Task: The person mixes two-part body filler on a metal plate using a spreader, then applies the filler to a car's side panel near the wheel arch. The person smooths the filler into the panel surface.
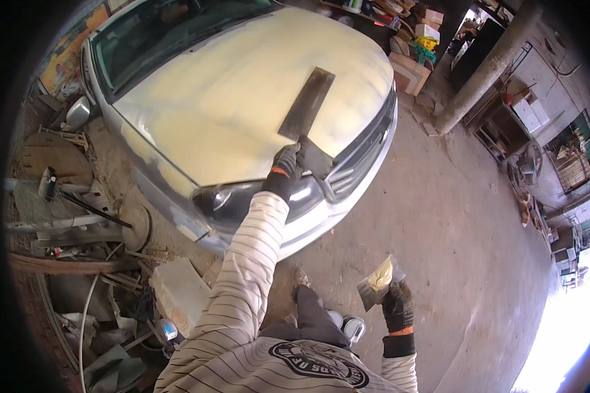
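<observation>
My left hand (pixel 286 162), in a dark knit glove, is stretched over the front of a silver car (pixel 177 231). It grips a small dark flat spreader (pixel 317 158) near the hood's front edge. Just beyond, a longer dark rectangular plate (pixel 309 100) lies on the hood; whether it touches the spreader is hard to tell. Pale yellow filler coats much of the hood (pixel 226 113). Low on the right, my gloved right hand (pixel 398 299) holds a flat metal spreader (pixel 368 296) bearing a lump of yellow putty (pixel 381 275).
Round cans (pixel 354 328) stand on the floor by my legs. Scrap boards, a pale block (pixel 179 292) and a hose (pixel 86 314) crowd the left. A concrete pillar (pixel 486 71) rises at the back right, near a standing fan (pixel 530 156). Boxes (pixel 427 32) are piled behind the car.
</observation>
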The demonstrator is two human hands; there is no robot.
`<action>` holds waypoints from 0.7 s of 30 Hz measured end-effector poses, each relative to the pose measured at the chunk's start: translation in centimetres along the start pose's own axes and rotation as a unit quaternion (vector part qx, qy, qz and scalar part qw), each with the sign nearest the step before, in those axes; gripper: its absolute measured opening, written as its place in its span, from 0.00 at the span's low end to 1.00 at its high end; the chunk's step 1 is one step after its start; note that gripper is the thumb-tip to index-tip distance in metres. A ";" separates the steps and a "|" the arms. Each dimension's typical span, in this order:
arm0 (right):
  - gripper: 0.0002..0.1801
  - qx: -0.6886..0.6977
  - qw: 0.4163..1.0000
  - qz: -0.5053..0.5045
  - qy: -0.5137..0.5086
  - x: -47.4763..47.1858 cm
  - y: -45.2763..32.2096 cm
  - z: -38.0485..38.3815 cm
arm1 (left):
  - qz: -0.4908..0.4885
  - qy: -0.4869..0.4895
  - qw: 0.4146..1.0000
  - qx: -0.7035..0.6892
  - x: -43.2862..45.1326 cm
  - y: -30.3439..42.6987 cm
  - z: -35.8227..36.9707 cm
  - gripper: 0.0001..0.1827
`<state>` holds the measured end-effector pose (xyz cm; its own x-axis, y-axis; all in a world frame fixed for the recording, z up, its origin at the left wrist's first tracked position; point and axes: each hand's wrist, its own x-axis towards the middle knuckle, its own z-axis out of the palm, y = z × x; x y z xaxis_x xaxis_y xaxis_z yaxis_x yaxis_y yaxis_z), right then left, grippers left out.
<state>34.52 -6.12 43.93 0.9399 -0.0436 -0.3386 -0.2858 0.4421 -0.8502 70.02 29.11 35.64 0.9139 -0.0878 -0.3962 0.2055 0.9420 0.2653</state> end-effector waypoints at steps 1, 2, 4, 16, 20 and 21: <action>0.21 0.014 1.000 0.011 0.002 1.2 -0.2 0.0 | -0.018 -0.034 0.998 -0.039 0.8 0.4 0.2 0.10; 0.21 0.023 0.999 0.021 0.009 2.2 -0.6 0.1 | 0.005 0.015 0.999 0.044 1.3 0.5 0.4 0.09; 0.19 0.023 0.999 0.026 -0.018 3.9 -1.4 0.4 | 0.025 0.046 0.995 0.089 1.2 0.7 1.4 0.09; 0.16 -0.308 0.946 -0.100 -0.018 10.3 -3.6 2.1 | 0.228 -0.078 0.862 0.446 -0.4 2.0 6.7 0.08; 0.18 -0.513 0.803 -0.299 -0.055 11.6 -3.1 1.4 | 0.304 -0.165 0.777 0.525 -2.8 3.9 10.0 0.10; 0.19 -0.550 0.760 -0.342 -0.055 12.2 -3.1 1.5 | 0.301 -0.157 0.782 0.522 -4.2 4.7 10.8 0.11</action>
<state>47.10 -6.67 43.05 0.9317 0.1761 0.3176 0.3500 -0.6684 -0.6563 70.95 30.44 48.01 0.9621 0.0410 0.2696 -0.2721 0.0799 0.9589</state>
